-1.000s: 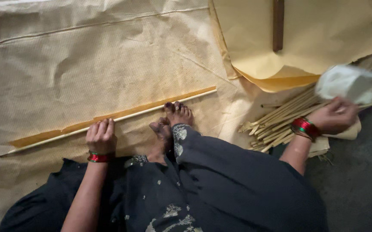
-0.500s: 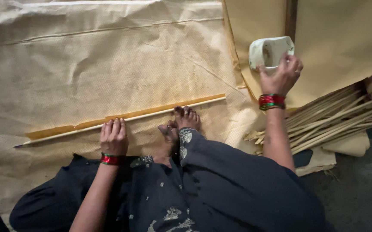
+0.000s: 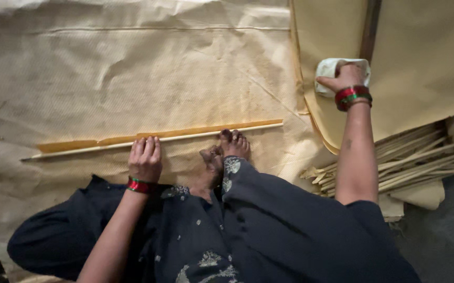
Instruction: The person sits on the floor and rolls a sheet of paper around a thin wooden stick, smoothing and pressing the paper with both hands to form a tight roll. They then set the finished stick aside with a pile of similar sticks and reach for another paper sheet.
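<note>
My left hand (image 3: 144,157) lies flat, fingers together, pressing a thin pale stick (image 3: 80,150) against a large tan paper sheet (image 3: 132,78). A darker amber strip (image 3: 195,131) runs along the stick's far side. My toes (image 3: 233,142) rest on the stick near its right part. My right hand (image 3: 345,77) is stretched out to the upper right, gripping a pale whitish wad or cloth-like object (image 3: 327,69) and holding it against a stack of yellowish paper sheets (image 3: 421,68).
A bundle of thin pale sticks (image 3: 410,162) lies at the right, partly under the paper stack. A dark wooden slat (image 3: 369,26) crosses the stack at the top. Grey floor (image 3: 447,236) shows at the lower right. My dark patterned clothing (image 3: 227,236) fills the foreground.
My right hand rose from the stick bundle with the whitish object, then lowered it onto the yellowish paper stack. My left hand stayed on the stick.
</note>
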### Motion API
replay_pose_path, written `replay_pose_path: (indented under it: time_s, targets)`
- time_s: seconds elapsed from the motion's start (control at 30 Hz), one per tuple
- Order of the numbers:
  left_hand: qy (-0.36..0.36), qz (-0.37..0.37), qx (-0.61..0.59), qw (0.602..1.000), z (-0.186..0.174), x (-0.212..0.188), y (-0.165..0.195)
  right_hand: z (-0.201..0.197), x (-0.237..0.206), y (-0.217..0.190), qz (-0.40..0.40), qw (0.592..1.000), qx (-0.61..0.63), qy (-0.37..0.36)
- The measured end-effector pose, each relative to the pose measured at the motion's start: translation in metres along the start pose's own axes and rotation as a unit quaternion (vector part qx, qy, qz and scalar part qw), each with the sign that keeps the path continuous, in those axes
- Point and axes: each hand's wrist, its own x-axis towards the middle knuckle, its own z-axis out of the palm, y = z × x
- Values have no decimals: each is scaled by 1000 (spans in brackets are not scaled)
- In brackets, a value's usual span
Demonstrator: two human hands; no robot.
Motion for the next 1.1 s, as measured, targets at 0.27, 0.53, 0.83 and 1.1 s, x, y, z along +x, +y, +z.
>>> replay_pose_path:
  time_s: [0.27,0.53,0.83,1.1]
  targets:
    - [12,-3,7,1000,1,2,3,14,-12,0,-54,993,-29,98]
    - [49,-10,-22,999,14,1,6,23,-16,22,-23,991,-91,92]
    - [41,-54,-71,995,25,-5,12,12,-23,44,-28,889,442,121]
    - [9,-14,12,1000,10,-6,16,-23,-53,65,67,649,756,48]
